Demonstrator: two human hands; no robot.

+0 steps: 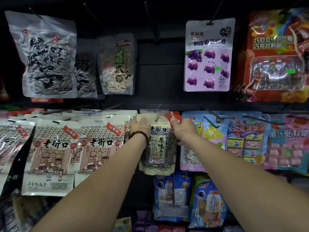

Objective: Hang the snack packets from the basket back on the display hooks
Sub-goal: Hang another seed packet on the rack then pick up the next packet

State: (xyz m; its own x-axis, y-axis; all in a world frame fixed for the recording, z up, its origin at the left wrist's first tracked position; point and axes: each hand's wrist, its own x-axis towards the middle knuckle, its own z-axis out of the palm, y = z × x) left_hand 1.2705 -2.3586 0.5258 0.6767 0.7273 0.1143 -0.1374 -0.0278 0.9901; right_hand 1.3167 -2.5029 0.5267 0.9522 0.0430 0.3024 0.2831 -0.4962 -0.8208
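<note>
Presently, item one: a plain-flavour sunflower-seed packet, cream-edged with a clear window onto striped seeds, located at the centre of the middle row, just below the rail. It is held by both hands at its header, because the hang hole sits there and must be steered onto the peg. Left hand, beaded bracelet at the wrist, closes its fingers over the corner at eleven o'clock of the packet. Right hand pinches the edge at one o'clock, thumb tucked down the side. The two-corner grip holds the header flat and level, judged necessary since a limp pouch would fold away from the peg. Display hook: its dark tip shows against the header at twelve o'clock, under a clear label holder. The hole appears to be at or on the tip, though whether it is seated cannot be told. Neighbours: five-spice seed packets stacked on pegs at nine o'clock, just beside the left hand; a fruit gummy packet at three o'clock, just beside the right hand. Same-brand seeds adjoin, which likely explains the chosen peg. Grape gummy packet hangs above at one o'clock; a bare hook stands at twelve o'clock in the top row. Basket: not in view.
</note>
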